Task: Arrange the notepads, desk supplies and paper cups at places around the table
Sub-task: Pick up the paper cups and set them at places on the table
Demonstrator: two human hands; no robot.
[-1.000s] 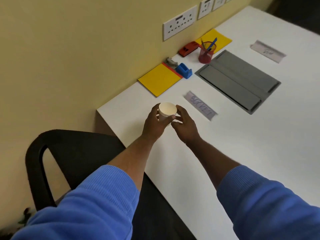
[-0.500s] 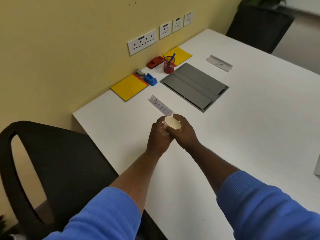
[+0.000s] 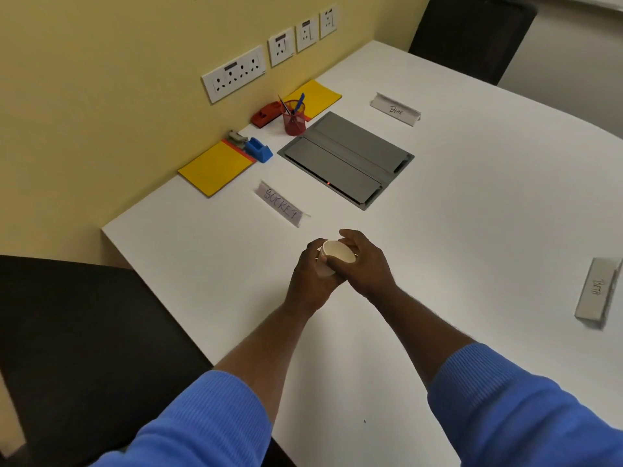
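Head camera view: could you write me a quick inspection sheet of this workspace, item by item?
Surface: white table with a grey hatch set into it, showing a small red light.
Job's things: paper cup in both hands; near notepad and far notepad, both yellow, by the wall; red pen holder with pens; blue desk item, red desk item and small grey item beside them.
Clutter: SOCKET card, BEAR card, third card at the right edge.
Hands: left hand and right hand both grip the cup.
Cables: nothing seen.
Surroundings: yellow wall with wall sockets; near chair and far chair, both black.
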